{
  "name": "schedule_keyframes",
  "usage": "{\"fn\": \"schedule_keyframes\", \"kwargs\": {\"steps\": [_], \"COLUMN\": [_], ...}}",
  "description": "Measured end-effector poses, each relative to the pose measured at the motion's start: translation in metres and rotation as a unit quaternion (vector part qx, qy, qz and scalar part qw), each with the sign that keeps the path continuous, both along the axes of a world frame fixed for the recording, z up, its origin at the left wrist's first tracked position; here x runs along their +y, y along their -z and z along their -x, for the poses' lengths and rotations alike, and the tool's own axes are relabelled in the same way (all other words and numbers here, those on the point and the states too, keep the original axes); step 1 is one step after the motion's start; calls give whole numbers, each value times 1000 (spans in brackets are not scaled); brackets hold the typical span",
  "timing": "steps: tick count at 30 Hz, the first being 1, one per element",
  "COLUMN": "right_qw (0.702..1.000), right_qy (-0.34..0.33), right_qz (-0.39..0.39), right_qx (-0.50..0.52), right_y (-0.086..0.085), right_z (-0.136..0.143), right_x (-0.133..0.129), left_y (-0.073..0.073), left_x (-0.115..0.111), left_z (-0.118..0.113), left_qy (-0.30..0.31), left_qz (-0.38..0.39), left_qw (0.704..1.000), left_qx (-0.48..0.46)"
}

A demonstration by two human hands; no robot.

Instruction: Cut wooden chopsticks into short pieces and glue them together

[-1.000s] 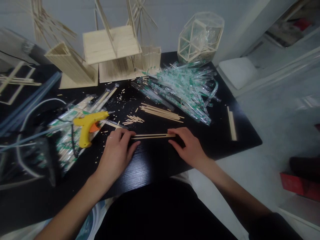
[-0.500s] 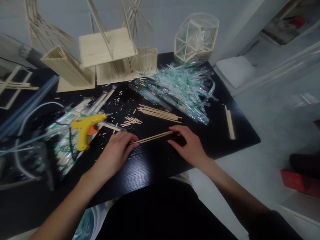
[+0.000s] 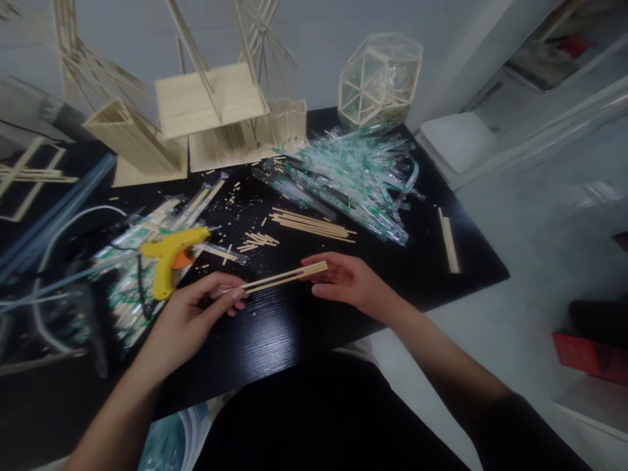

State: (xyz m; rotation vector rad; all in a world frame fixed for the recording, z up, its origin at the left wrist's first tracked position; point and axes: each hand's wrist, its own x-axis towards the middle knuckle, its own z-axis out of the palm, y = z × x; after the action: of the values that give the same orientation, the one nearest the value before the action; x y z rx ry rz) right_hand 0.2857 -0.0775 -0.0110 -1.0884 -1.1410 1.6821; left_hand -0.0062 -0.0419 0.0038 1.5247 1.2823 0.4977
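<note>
My left hand [image 3: 209,304] pinches the left end of a narrow pair of wooden sticks [image 3: 275,280], held just above the black table [image 3: 314,314]. At the sticks' right end, my right hand [image 3: 338,280] has its fingers curved behind them, with the thumb below and apart from the fingertips. A row of loose wooden sticks [image 3: 314,225] lies beyond my hands. Short cut pieces [image 3: 258,241] are scattered to its left. The yellow glue gun [image 3: 169,255] rests on wrapped sticks, close to my left hand.
Clear and green plastic wrappers [image 3: 363,173] are heaped behind the stick row. Wooden structures [image 3: 210,98] and a faceted frame [image 3: 380,82] stand at the back. A few sticks [image 3: 448,242] lie near the right edge. Cables [image 3: 46,261] run at the left.
Both hands have moved left with the sticks, whose right end is now raised and shows past my right fingers. My left hand has turned, its thumb now on top.
</note>
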Motion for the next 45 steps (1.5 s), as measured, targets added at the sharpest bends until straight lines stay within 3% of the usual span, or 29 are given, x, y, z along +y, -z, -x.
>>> {"fn": "schedule_keyframes", "kwargs": {"steps": [7, 11, 13, 14, 15, 17, 19, 21, 24, 25, 26, 27, 30, 32, 34, 38, 41, 42, 43, 45], "right_qw": [998, 994, 993, 988, 973, 910, 845, 780, 660, 660, 679, 719, 866, 921, 945, 960, 924, 927, 950, 998], "right_qy": [-26, -28, 16, 92, 197, 377, 469, 477, 405, 371, 331, 277, 62, -77, -147, -237, -382, -374, -313, -50], "right_qz": [49, 81, 65, 35, -12, -110, -182, -266, -366, -374, -387, -388, -322, -274, -228, -120, -25, -18, -19, -40], "right_qx": [-26, -64, -101, -115, -123, -136, -180, -304, -516, -536, -528, -505, -377, -266, -185, -87, 1, 4, -4, -23], "right_y": [-10, -16, -16, -15, -14, -9, -6, -6, -11, -13, -14, -15, -11, -7, -5, -15, -24, -24, -24, -18], "right_z": [15, -4, -27, -41, -57, -85, -102, -105, -87, -78, -69, -59, -34, -17, 1, 37, 42, 35, 24, -10], "right_x": [-2, -3, 1, 4, 7, 14, 18, 17, 8, 5, 3, 2, 4, 9, 13, 16, 20, 23, 27, 37], "left_y": [4, 6, 5, 5, 5, 5, 5, 5, 6, 6, 6, 6, 3, 0, -3, -8, -8, -7, -5, -1], "left_x": [-4, -6, -8, -9, -10, -12, -14, -16, -18, -18, -18, -18, -18, -18, -19, -19, -20, -20, -20, -21], "left_z": [9, 19, 25, 29, 32, 37, 39, 40, 38, 37, 36, 35, 33, 33, 32, 28, 27, 29, 31, 38], "left_qy": [-30, -72, -90, -100, -112, -131, -140, -133, -112, -106, -101, -97, -97, -103, -124, -180, -218, -235, -250, -272], "left_qz": [27, 32, 36, 36, 36, 32, 36, 46, 50, 48, 47, 48, 53, 61, 68, 83, 90, 91, 92, 97], "left_qw": [999, 997, 995, 994, 993, 991, 990, 990, 992, 993, 993, 994, 994, 993, 990, 976, 966, 962, 958, 952], "left_qx": [-10, -12, -7, -4, -2, 1, 4, 8, 20, 24, 26, 27, 20, 5, -23, -87, -104, -107, -108, -103]}}
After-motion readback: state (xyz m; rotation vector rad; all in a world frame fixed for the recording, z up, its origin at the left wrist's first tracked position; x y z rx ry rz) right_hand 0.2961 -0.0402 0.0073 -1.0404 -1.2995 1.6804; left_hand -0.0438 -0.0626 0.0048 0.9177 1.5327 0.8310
